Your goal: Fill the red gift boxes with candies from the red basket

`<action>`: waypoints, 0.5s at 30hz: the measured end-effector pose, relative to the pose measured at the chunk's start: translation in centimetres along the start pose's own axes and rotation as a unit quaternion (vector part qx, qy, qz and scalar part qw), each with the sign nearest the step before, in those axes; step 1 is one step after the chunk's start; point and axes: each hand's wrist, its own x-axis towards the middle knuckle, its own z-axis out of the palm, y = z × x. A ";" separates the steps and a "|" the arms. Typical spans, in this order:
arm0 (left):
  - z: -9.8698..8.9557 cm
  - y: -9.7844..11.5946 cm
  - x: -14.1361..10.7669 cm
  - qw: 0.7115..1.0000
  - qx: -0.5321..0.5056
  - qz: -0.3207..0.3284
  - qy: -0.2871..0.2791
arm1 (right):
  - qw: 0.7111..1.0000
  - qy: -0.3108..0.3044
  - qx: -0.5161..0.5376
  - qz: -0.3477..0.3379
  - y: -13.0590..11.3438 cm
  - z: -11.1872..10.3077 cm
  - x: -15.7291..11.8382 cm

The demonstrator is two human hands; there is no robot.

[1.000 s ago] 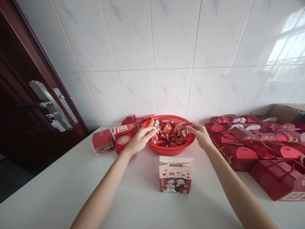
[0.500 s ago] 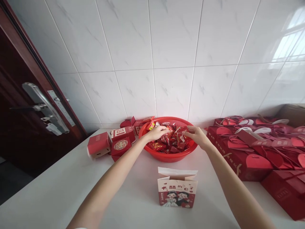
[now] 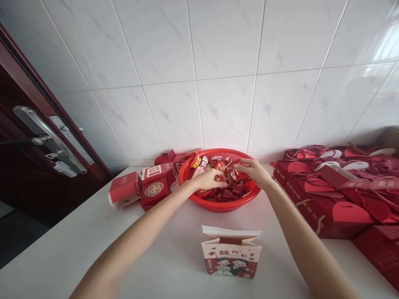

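A red plastic basket [image 3: 220, 206] stands against the wall, filled with small wrapped sweets [image 3: 229, 194], mostly in red wrappers. My left hand [image 3: 209, 179] reaches into its middle, fingers curved and apart over the sweets, with red wrappers showing between thumb and fingers. At the basket's right side, my right hand [image 3: 254, 172] has its fingers apart, the tips beside a red packet [image 3: 237, 174]. Whether those tips press on the packet is hard to see. In front of the basket, a paper gift box [image 3: 231, 259] with a cartoon couple stands upright, its top open.
Several small red boxes [image 3: 155, 192] lie left of the basket. Many red gift boxes with handles [image 3: 324, 203] crowd the right side. A white tiled wall [image 3: 227, 112] rises behind the white table [image 3: 149, 265]; a dark door [image 3: 28, 166] is at the left.
My left hand has moved right and lower over the sweets, its fingers now more spread. My right hand has shifted slightly up. The view has tilted and moved a little.
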 end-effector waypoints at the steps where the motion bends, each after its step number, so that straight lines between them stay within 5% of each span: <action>1: 0.1 0.5 0.3 0.999 0.010 0.011 -0.033 | 1.000 0.009 -0.001 -0.002 0.2 0.0 0.1; 5: 1.7 3.0 2.1 0.983 0.114 0.034 -0.140 | 1.000 0.023 -0.006 -0.002 0.6 0.0 0.4; 9: 2.9 4.3 3.6 0.966 0.219 0.004 -0.133 | 0.999 0.034 0.005 -0.012 0.7 0.0 0.4; 15: 0.8 1.8 3.6 0.991 -0.066 -0.055 -0.105 | 0.999 0.048 0.020 -0.015 0.3 0.1 0.3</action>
